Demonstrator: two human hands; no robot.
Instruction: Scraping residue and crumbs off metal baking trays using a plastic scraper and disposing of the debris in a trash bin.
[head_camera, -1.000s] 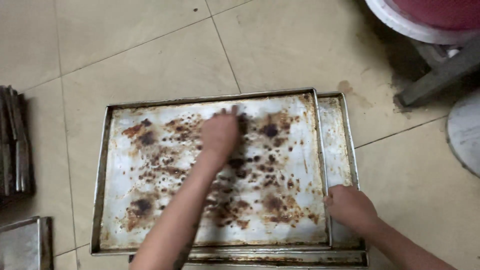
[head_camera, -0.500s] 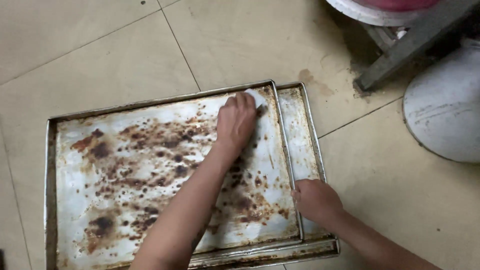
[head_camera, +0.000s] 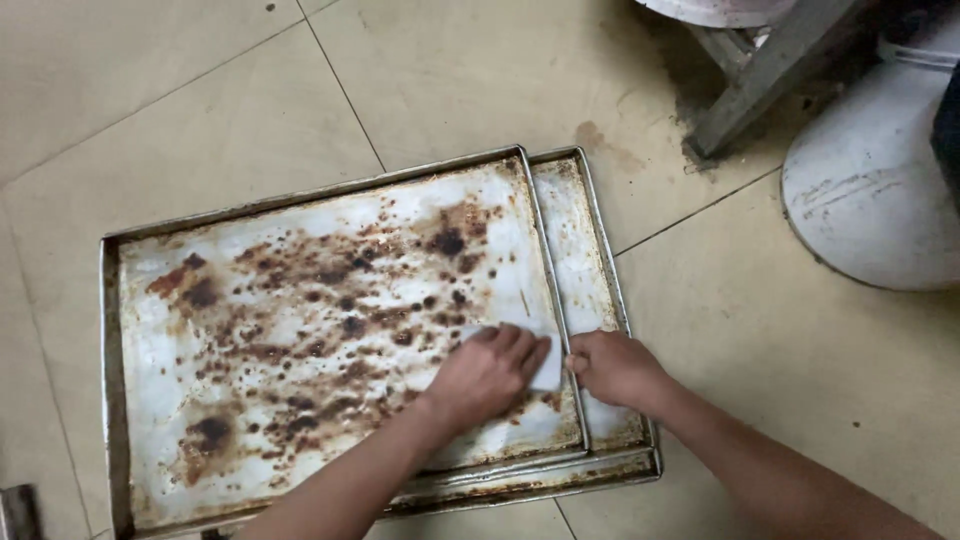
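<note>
**Scorched tray scrubbed on tiled floor: slip and edge risks**

Beige floor tiles (head_camera: 200, 90) carry the whole setup; no counter is used. Two metal baking trays are stacked on the floor, the upper tray (head_camera: 300, 330) offset to the left so that a strip of the lower tray (head_camera: 590, 260) is exposed along the right side. The upper tray is covered with brown burnt patches, densest through the middle.

The left hand (head_camera: 485, 375) is pressed flat, fingers together, onto a small white pad (head_camera: 548, 372) near the tray's lower right corner; the pad is mostly hidden, possibly a sponge or a scraper, it cannot be told. The right hand (head_camera: 615, 368) is closed loosely and rested on the raised rim between the two trays, just beside the left hand.

Risks, as judged from this layout:
- The upper tray is only nested loosely, so it could be shoved sideways by a hard stroke if the right hand's bracing is eased.
- The thin rim could be struck by knuckles or fingertips, since the pad is worked right against it.
- The pad could be lost from under the flat palm on a fast pass.
- A pale round base (head_camera: 870, 190) and a grey metal leg (head_camera: 760, 80) are near at upper right; they could be knocked if the stack slides.
</note>
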